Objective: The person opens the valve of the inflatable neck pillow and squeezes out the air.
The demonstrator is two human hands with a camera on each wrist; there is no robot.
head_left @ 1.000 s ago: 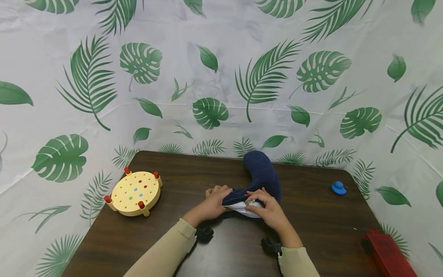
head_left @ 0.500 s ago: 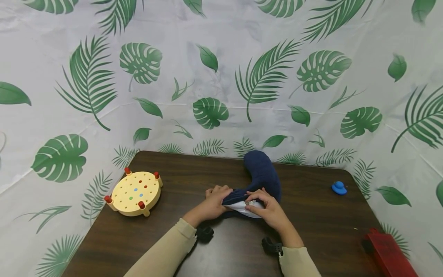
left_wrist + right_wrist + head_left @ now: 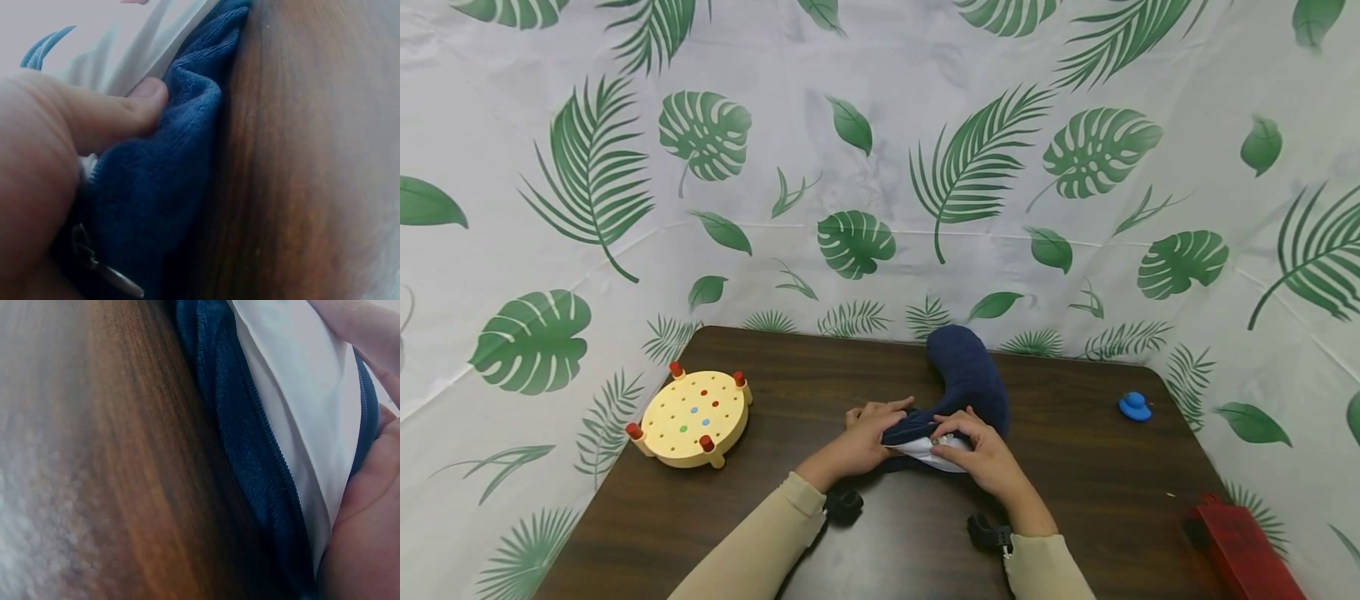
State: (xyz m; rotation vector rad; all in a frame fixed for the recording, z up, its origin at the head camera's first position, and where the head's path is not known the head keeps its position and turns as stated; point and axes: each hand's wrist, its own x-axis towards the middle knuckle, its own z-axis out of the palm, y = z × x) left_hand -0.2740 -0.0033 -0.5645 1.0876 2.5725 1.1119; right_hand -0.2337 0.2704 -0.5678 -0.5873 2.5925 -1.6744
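A navy, curved neck pillow (image 3: 966,375) lies mid-table with its zipped cover parted, showing a white inner (image 3: 294,381). My left hand (image 3: 863,442) grips the pillow's left end. In the left wrist view its thumb presses on the plush navy cover (image 3: 169,169) beside the white fabric, and a metal zipper pull (image 3: 115,278) hangs below. Over the opening, my right hand (image 3: 981,454) pinches at the white inner with bent fingers. Something small and shiny (image 3: 942,439) shows between its thumb and fingers, too small to identify. Zipper teeth (image 3: 275,447) run along the cover's near edge.
To the left stands a round yellow pegboard toy (image 3: 696,421) with red-topped posts. A small blue hat-shaped piece (image 3: 1134,407) lies at the right. A red translucent box (image 3: 1247,550) sits at the right front edge. Leaf-print cloth (image 3: 880,167) hangs behind the dark wooden table (image 3: 820,358).
A finger of my left hand has lifted and stretched slightly rightward over the pillow. My right hand and the pillow stay almost in place.
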